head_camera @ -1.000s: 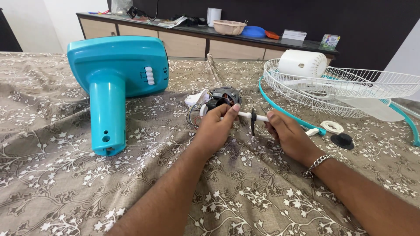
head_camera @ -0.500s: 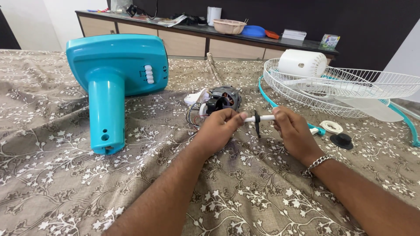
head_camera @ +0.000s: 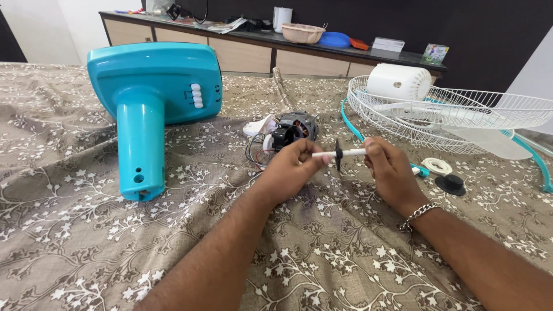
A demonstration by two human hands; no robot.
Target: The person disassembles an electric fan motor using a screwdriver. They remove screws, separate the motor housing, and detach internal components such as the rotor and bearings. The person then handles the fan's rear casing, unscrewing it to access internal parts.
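Both my hands hold a thin white rod (head_camera: 350, 152) with a small black disc (head_camera: 338, 154) threaded on it. My left hand (head_camera: 290, 170) pinches the rod's left end. At the right end, my right hand (head_camera: 389, 170) grips it, a metal bracelet on the wrist. The rod is level, a little above the patterned cloth (head_camera: 86, 230). Just behind my left hand lies a fan motor (head_camera: 294, 129) with copper windings and loose wires.
A turquoise fan base and stem (head_camera: 148, 98) lies at the left. White wire fan grilles (head_camera: 455, 112) with a white motor cover (head_camera: 398, 82) sit at the right, beside a turquoise ring, a white ring (head_camera: 437, 166) and a black cap (head_camera: 450, 184). A cluttered sideboard (head_camera: 276, 52) stands behind.
The rod has lifted slightly and shifted right. My right hand slid outward along it, and the black disc now stands clear between my hands.
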